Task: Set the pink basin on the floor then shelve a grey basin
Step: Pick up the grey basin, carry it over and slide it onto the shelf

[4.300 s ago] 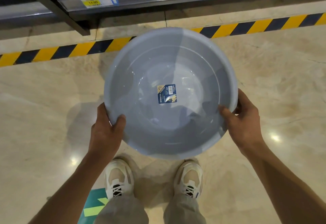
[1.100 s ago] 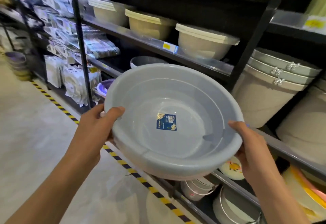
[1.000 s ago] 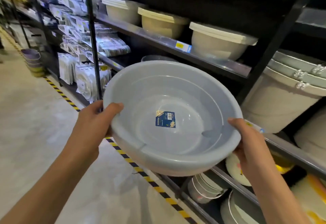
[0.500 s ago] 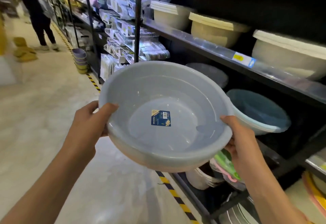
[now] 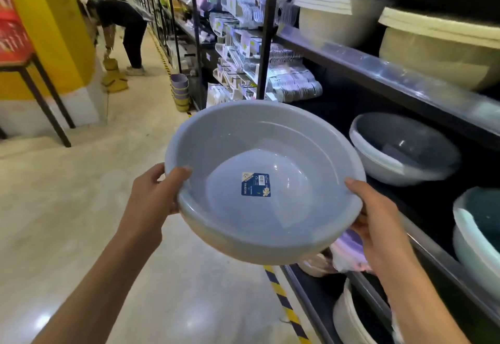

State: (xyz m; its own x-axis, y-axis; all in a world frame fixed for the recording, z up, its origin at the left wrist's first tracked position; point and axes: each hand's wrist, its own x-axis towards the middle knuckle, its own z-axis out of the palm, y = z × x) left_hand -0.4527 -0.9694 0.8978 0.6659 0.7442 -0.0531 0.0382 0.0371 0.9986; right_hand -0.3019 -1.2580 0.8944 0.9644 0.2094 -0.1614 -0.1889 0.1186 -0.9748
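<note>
I hold a round grey basin (image 5: pixel 216 154) with a blue label at its bottom, at chest height in front of a black shelf rack. My left hand (image 5: pixel 154 194) grips its left rim, thumb inside. My right hand (image 5: pixel 378 219) grips the right rim, thumb on top. The basin tilts slightly toward me, beside the middle shelf (image 5: pixel 422 208), where a stack of grey basins (image 5: pixel 400 151) and a teal one (image 5: pixel 479 232) sit. No pink basin is visible.
Cream tubs (image 5: pixel 335 16) stand on the upper shelf. White basins (image 5: pixel 351 316) fill the bottom shelf. Black-and-yellow tape (image 5: pixel 286 305) runs along the rack's foot. A person (image 5: pixel 121 32) bends over far down the aisle. A stack of small buckets (image 5: pixel 180 91) stands on the floor.
The view has swung left along the aisle while both hands kept the grey basin. The stack of grey basins on the middle shelf has come into view at the right.
</note>
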